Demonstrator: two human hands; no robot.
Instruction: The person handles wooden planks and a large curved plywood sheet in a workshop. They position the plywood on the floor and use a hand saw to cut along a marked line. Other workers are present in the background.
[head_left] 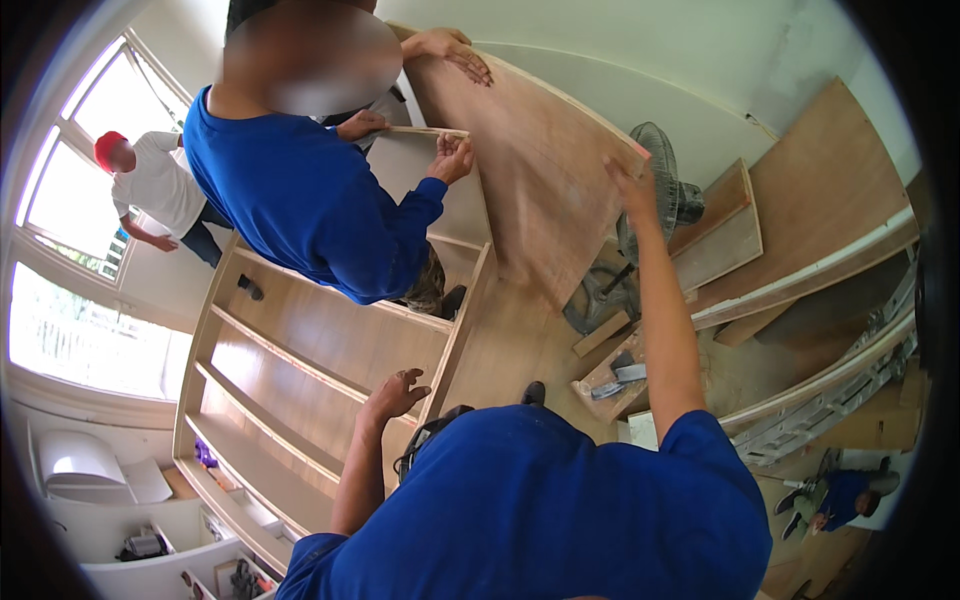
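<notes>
My right hand (pixel 632 190) grips the upper right corner of a large plywood panel (pixel 530 150), which stands tilted on edge. With its fingers apart and nothing in them, my left hand (pixel 396 396) hovers near the side rail of a wooden frame (pixel 456 340) with several crosspieces. Across the panel, a co-worker in a blue shirt (pixel 290 200) has both hands on a thin light strip (pixel 430 130) beside the panel's far edge. Another person's hand (pixel 455 50) lies flat on the panel's top; the rest of that person is mostly hidden.
A standing fan (pixel 650 190) is right behind the panel. Boards (pixel 800 200), a ladder (pixel 820 410) and a small wood block with tools (pixel 615 385) lie to the right. A person in a red cap (pixel 165 190) stands by the windows; another person (pixel 850 500) is far right.
</notes>
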